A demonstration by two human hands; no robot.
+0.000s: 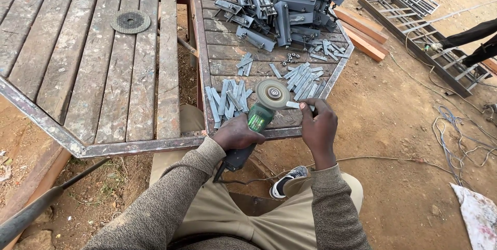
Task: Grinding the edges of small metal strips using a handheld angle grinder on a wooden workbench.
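Observation:
My left hand grips the body of a green and black angle grinder, whose round grinding disc faces up over the front edge of a wooden workbench. In my right hand I pinch a small flat grey metal strip against the disc's right rim. Loose strips of the same kind lie just left of the disc and beyond it.
A heap of dark metal brackets fills the bench's far end. A spare disc lies on the slatted wooden table at left. Wooden planks, metal frames and cables lie on the dirt at right. Another person's legs show at far right.

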